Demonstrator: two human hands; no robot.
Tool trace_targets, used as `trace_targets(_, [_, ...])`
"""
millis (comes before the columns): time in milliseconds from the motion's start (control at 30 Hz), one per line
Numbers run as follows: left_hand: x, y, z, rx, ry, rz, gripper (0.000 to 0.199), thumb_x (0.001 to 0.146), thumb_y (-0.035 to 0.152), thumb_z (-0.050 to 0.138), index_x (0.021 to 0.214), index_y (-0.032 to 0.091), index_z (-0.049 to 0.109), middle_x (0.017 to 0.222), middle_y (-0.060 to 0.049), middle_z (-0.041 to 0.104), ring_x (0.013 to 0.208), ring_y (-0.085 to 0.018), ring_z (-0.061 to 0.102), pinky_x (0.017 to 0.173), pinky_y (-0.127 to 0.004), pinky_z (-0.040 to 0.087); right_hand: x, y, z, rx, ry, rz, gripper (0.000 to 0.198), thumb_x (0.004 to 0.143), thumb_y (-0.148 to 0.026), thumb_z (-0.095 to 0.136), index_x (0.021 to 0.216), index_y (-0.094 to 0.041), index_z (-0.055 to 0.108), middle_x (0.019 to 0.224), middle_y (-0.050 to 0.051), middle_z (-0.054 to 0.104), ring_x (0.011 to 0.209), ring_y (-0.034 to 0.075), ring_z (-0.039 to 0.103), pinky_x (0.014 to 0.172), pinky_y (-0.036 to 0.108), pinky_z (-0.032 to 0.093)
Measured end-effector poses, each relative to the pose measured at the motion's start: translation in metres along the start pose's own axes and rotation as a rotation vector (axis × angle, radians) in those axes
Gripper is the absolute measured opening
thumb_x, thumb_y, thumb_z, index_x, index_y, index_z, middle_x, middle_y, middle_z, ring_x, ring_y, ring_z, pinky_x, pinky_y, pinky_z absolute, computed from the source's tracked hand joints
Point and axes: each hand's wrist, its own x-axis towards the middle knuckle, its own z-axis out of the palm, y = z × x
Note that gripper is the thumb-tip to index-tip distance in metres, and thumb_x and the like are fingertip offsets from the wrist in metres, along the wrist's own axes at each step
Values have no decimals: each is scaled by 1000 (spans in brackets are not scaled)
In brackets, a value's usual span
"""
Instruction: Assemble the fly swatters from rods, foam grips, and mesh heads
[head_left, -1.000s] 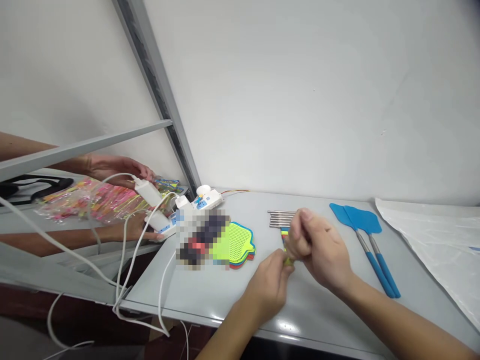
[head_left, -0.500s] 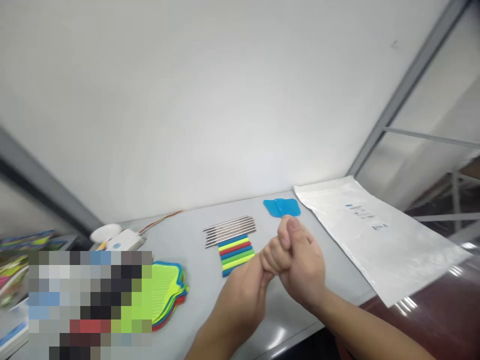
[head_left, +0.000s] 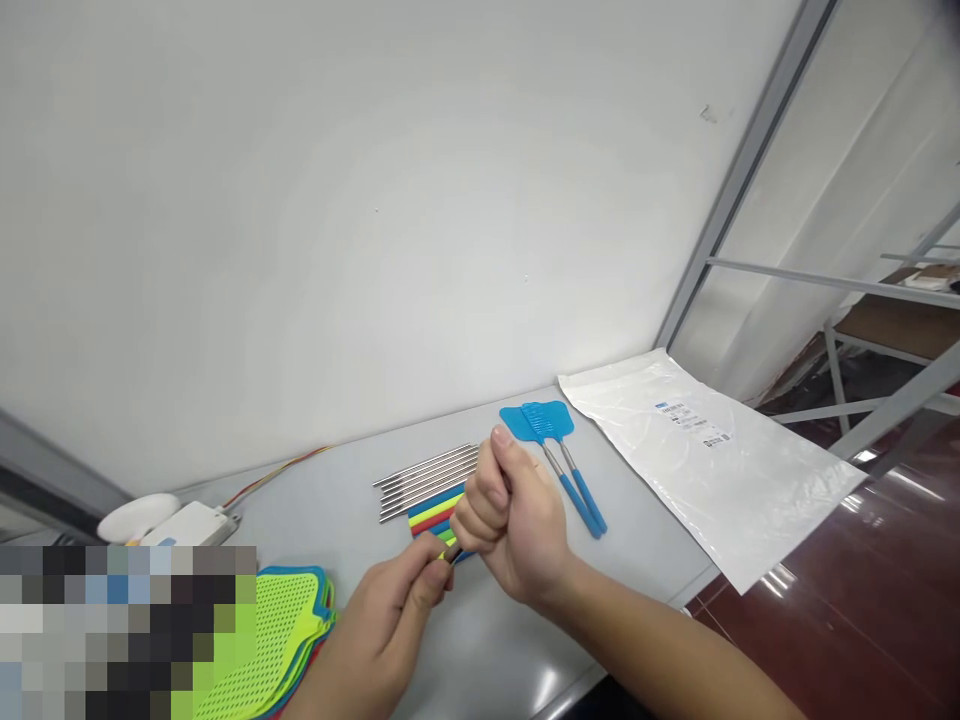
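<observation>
My right hand is a fist wrapped round a metal rod, most of it hidden in the palm. Pinched between thumb and fingers of my left hand is the rod's lower end, where a sliver of yellow-green plastic shows; what that piece is, I cannot tell. Several loose metal rods lie in a row just behind the hands. Coloured handle tubes sit in front of those rods, partly covered by my right hand. Two blue fly swatters with blue grips rest overlapping beyond my right hand.
Stacked swatter heads, yellow-green on top, lie at left beside a blurred-out patch. A white device, a white round dish and thin coloured wires are behind. A white plastic bag overhangs the table's right edge.
My hands, clasped together before, are now slightly apart, with a short stretch of rod showing between them. The view has shifted, and the blue swatters' shafts and grips are now uncovered.
</observation>
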Motion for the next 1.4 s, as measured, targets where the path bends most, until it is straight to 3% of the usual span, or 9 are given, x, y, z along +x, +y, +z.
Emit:
trace_targets(267, [-16,-16,14,-526,109,-216,35,88,54,54,82,19,54,64,3,43,53,-9,38,47,-17,32,13,34,6,-82,-80,188,42,94,-43,47,61,-19,43,43,-11,21,37,5,15,38,19,18])
trace_targets(400, [-36,-24,-1,-862,164,-348,40,88,59,48,81,20,50,55,9,27,39,-3,14,35,-14,15,41,65,3,-208,-247,267,41,96,-52,34,86,-18,56,58,-5,45,55,11,49,62,29,44])
trace_targets(500, [-56,-27,-10,-1008,376,-309,41,90,58,46,75,20,47,51,10,25,36,-3,14,33,-14,18,55,95,8,-651,-364,170,39,97,-50,33,98,-19,57,84,3,58,84,17,57,80,35,43])
trace_targets(700, [-89,-36,-16,-1123,769,-172,41,93,54,44,70,19,43,47,9,27,34,-4,16,31,-12,21,43,140,15,-1601,-833,-15,32,90,-42,53,107,-16,61,109,12,57,103,24,51,91,41,38])
trace_targets(900, [-99,-41,-19,-1171,858,-180,38,92,52,47,75,18,47,49,9,30,33,-3,20,31,-12,22,22,144,5,-1797,-1070,-163,58,86,-57,53,124,-13,57,124,18,58,119,32,44,104,54,24])
trace_targets(1000, [-101,-38,-20,-1155,871,-170,33,93,50,47,83,19,50,51,9,32,34,-2,21,32,-11,22,18,139,1,-1769,-1067,-226,47,91,-51,49,124,-19,58,121,13,63,117,29,49,106,56,20])
trace_targets(1133, [-101,-30,-22,-1137,880,-150,28,94,47,47,89,20,51,53,9,32,35,-2,21,32,-11,21,24,113,-4,-1680,-913,-336,23,96,-32,48,107,-24,67,104,8,70,99,23,57,98,50,30])
trace_targets(1300, [-78,-21,-6,-1154,587,-140,32,94,51,44,85,20,49,53,9,34,34,-2,20,32,-12,20,38,53,-12,-1268,-58,-294,28,94,-40,49,88,-21,68,75,4,58,68,17,52,62,32,40])
trace_targets(1400, [-51,-15,14,-1081,347,-189,32,94,50,43,86,20,48,56,9,38,33,-2,24,33,-14,22,34,27,-16,-786,266,-178,28,90,-47,54,87,-21,64,64,-2,48,56,12,46,51,26,38])
